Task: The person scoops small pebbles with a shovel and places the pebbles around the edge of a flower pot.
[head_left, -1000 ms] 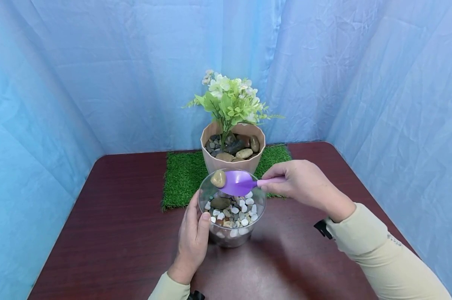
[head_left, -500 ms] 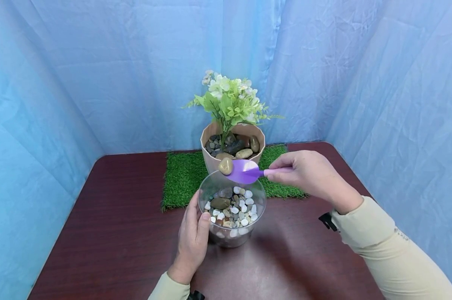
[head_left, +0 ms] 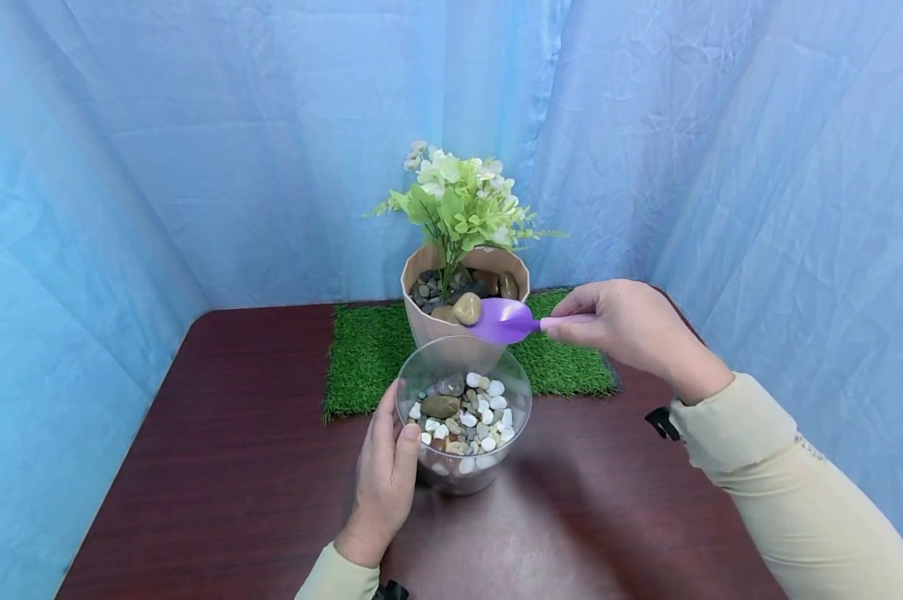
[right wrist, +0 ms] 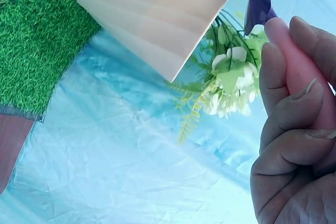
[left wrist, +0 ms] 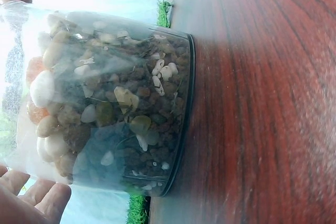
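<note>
My right hand (head_left: pixel 627 337) grips the pink handle of a small purple trowel (head_left: pixel 500 322); in the right wrist view the fingers wrap that handle (right wrist: pixel 299 66). A tan stone (head_left: pixel 467 309) sits at the blade's tip, over the near rim of the beige flowerpot (head_left: pixel 429 310). Around the left side of a clear plastic container (head_left: pixel 522 408) my left hand (head_left: pixel 387 475) holds, thumb near the rim. Pebbles (head_left: pixel 481 417), white, grey and brown, fill its lower part. The left wrist view shows darker gravel (left wrist: pixel 152 103) beneath them.
White flowers with green leaves (head_left: pixel 466 196) rise from the pot, which also holds larger stones (head_left: pixel 489 283). The pot stands on a green turf mat (head_left: pixel 369 358) on a dark red-brown table (head_left: pixel 256 433). Blue curtains (head_left: pixel 286 150) surround the table.
My right hand has moved the trowel and its stone away from me and slightly right, from above the clear container to the flowerpot's near rim. The left hand stays put.
</note>
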A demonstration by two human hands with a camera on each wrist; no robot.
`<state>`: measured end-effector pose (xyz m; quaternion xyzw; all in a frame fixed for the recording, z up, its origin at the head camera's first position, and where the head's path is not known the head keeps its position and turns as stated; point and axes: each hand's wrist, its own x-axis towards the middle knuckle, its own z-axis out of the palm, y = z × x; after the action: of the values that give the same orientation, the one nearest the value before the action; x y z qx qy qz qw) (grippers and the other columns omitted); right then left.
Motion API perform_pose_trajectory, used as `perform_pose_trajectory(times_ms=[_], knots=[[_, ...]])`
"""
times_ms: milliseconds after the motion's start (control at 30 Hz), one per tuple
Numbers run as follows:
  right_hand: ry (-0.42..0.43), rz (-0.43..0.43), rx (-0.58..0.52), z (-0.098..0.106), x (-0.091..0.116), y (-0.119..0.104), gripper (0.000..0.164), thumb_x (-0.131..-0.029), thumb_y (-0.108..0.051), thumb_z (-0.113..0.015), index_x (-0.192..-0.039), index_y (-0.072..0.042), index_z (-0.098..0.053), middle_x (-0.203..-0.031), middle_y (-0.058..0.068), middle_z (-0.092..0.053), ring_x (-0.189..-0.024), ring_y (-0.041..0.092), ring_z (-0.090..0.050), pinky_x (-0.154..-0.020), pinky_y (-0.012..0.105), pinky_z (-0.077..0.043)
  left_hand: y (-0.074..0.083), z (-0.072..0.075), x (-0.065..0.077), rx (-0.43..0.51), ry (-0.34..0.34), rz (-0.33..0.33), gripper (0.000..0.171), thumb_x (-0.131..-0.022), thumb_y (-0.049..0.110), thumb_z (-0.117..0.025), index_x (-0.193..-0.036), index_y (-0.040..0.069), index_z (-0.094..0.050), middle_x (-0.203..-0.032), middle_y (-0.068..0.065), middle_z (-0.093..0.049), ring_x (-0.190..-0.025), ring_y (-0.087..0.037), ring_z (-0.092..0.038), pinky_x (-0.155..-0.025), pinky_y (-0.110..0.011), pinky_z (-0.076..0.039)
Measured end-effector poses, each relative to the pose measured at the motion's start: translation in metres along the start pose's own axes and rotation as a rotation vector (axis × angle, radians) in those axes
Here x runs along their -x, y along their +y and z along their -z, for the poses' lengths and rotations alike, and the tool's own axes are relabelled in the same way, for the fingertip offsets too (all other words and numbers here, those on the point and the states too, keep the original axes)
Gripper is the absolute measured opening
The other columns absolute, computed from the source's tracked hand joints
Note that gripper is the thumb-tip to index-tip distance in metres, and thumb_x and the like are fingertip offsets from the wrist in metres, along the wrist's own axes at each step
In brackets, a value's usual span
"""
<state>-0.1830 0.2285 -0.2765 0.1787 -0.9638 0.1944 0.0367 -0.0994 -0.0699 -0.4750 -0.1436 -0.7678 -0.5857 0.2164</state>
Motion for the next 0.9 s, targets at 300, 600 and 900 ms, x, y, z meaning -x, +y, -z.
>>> perform_pose_trajectory(times_ms=[300, 600, 900], knots=[[0.012, -0.006, 0.021, 0.005, -0.009, 0.007, 0.025, -0.095, -0.052, -0.074, -0.1, -0.03, -0.083, -0.09, -0.012, -0.078, -0.083, 0.011, -0.069, -0.075, 0.042, -0.056, -0.001, 0.0, 0.0, -0.005, 0.003, 0.011, 0.06, -0.108, 0.007, -0.046, -0.165, 0.013, -0.028, -0.163, -0.011, -0.043, -0.144, -0.033, -0.049, -0.119, -0.035, -0.043], [0.01, -0.032, 0.035, 0.009, -0.017, 0.013, 0.022, -0.095, -0.048, -0.075, -0.099, -0.028, -0.083, -0.083, -0.012, -0.076, -0.077, 0.011, -0.067, -0.069, 0.039, -0.052, -0.001, 0.0, 0.001, -0.018, 0.002, 0.002, 0.06, -0.109, 0.01, -0.046, -0.166, 0.015, -0.028, -0.162, -0.011, -0.043, -0.143, -0.033, -0.05, -0.117, -0.042, -0.045], [0.013, -0.03, 0.081, 0.014, -0.02, 0.018, 0.023, -0.095, -0.048, -0.074, -0.1, -0.027, -0.083, -0.085, -0.01, -0.077, -0.074, 0.013, -0.064, -0.065, 0.037, -0.05, -0.001, -0.001, 0.002, -0.016, 0.006, 0.009, 0.06, -0.109, 0.011, -0.046, -0.166, 0.015, -0.028, -0.162, -0.01, -0.043, -0.143, -0.033, -0.05, -0.117, -0.042, -0.045]])
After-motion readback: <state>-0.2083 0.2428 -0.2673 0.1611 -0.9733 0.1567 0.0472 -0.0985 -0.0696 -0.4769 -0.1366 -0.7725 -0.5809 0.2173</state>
